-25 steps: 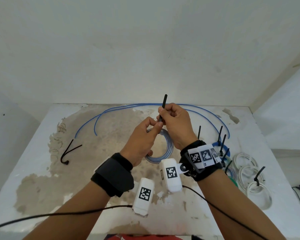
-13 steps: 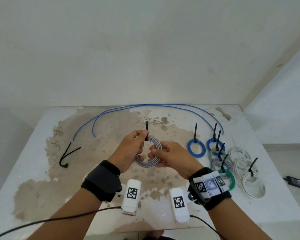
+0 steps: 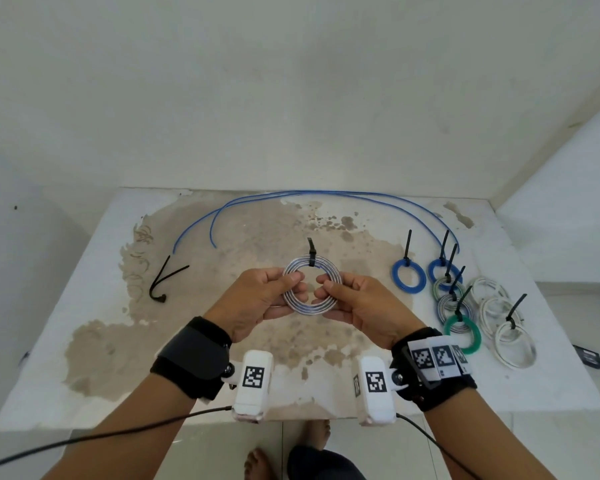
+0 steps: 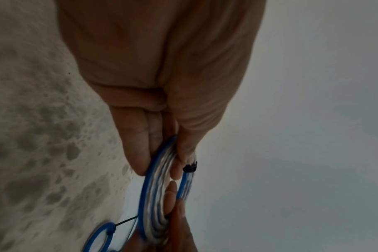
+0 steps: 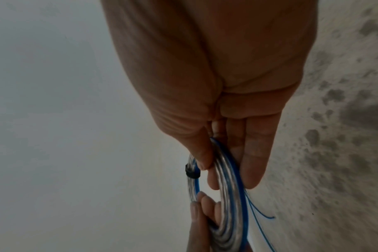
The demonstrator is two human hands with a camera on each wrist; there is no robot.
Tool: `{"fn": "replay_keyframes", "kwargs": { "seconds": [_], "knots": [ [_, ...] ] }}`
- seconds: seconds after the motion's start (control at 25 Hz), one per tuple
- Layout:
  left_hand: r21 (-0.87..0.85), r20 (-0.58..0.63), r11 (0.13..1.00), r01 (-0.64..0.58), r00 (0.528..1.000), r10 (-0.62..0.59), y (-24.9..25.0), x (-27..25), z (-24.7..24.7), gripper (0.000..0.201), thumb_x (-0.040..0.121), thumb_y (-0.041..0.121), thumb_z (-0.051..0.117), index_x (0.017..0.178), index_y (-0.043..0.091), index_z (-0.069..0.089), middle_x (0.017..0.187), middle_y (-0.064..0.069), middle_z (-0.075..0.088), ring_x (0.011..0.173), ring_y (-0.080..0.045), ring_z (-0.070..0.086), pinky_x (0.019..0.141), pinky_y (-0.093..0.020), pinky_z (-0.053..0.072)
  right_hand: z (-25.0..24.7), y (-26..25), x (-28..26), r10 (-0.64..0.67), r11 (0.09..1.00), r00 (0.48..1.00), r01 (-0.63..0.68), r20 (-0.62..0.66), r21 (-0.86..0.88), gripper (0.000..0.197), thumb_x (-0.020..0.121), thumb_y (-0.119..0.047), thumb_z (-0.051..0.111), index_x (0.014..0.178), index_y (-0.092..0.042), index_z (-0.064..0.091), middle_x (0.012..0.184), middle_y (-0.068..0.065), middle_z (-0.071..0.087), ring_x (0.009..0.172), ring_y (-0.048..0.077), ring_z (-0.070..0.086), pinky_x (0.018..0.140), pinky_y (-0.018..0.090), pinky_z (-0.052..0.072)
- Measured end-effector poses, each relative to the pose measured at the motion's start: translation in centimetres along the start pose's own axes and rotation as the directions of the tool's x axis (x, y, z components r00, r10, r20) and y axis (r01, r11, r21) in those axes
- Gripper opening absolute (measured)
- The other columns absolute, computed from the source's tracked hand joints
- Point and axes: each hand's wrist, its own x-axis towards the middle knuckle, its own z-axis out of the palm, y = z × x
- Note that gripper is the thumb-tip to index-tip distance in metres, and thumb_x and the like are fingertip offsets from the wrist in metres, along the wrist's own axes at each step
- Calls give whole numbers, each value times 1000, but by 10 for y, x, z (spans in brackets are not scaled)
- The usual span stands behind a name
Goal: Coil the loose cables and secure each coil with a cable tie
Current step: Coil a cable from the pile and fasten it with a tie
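Between the two hands, above the stained white table (image 3: 94, 271), a flat coil of clear and blue cable (image 3: 311, 310) is held up, bound at its far edge by a black cable tie (image 3: 311, 252) whose tail stands upright. The left hand (image 3: 253, 303) pinches the coil's left side between thumb and fingers; the right hand (image 3: 361, 306) pinches its right side likewise. Beyond both hands a loose blue cable (image 3: 326, 193) arcs across the table's far part. Right of the right hand lie tied coils, blue, grey, green and white (image 3: 459, 332). Left of the left hand lies a spare black tie (image 3: 167, 279).
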Motion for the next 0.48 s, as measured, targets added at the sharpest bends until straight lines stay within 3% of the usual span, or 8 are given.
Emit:
{"fn": "replay_keyframes", "kwargs": {
  "seconds": [0.08,0.16,0.28,0.48],
  "knots": [
    [-17,-13,1000,-16,1000,16,-3,1,2,24,94,27,66,108,8,70,95,-4,76,88,-14,73,78,-26,60,1,5,-4,-3,995,1000,6,-27,96,24,101,-18,57,120,-7,65,99,6,76,84,14,73,76,27,62],
    [-71,-17,997,-24,1000,23,-4,3,5,22,93,29,66,105,10,70,95,-3,75,87,-13,73,82,-27,60,0,11,-12,23,967,1000,-19,-11,253,30,102,-24,54,124,-6,64,113,12,74,96,20,74,80,31,62],
    [-132,9,991,-10,1000,11,-3,10,15,20,91,27,66,105,12,70,95,-1,75,84,-11,73,72,-23,60,-6,24,-22,10,893,999,-28,42,450,35,98,-28,54,126,-10,66,127,14,69,113,27,70,86,35,59],
    [-223,77,973,54,996,-37,-10,22,41,16,94,24,63,97,10,70,89,-3,76,80,-11,74,69,-23,61,-23,35,-25,-26,826,1000,22,-1,563,30,98,-30,53,116,-22,75,119,-1,73,107,18,71,79,30,57]
  ]
}}
